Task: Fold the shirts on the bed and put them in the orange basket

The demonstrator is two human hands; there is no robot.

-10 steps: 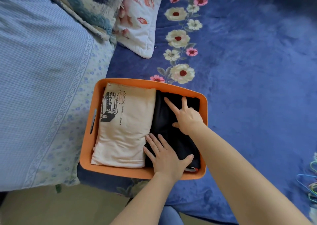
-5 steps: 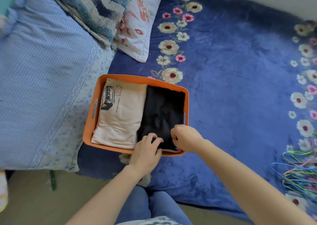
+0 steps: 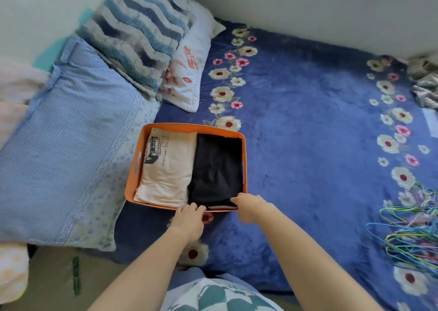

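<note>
Both hands have drawn back to the orange basket's (image 3: 130,185) near rim. Inside, cream printed shirt (image 3: 168,168) and black shirt (image 3: 216,168) lie folded side by side. Your left hand (image 3: 189,219) curls its fingers there, grip unclear; your right hand (image 3: 250,207) touches the black shirt, fingers loose, holding nothing. No unfolded shirt shows: probably finished.

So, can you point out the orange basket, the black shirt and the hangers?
orange basket (image 3: 131,185): head view, on its left wall below the handle slot.
black shirt (image 3: 216,166): head view, on the middle of the folded cloth.
hangers (image 3: 407,237): head view, on the middle of the tangled pile.
</note>
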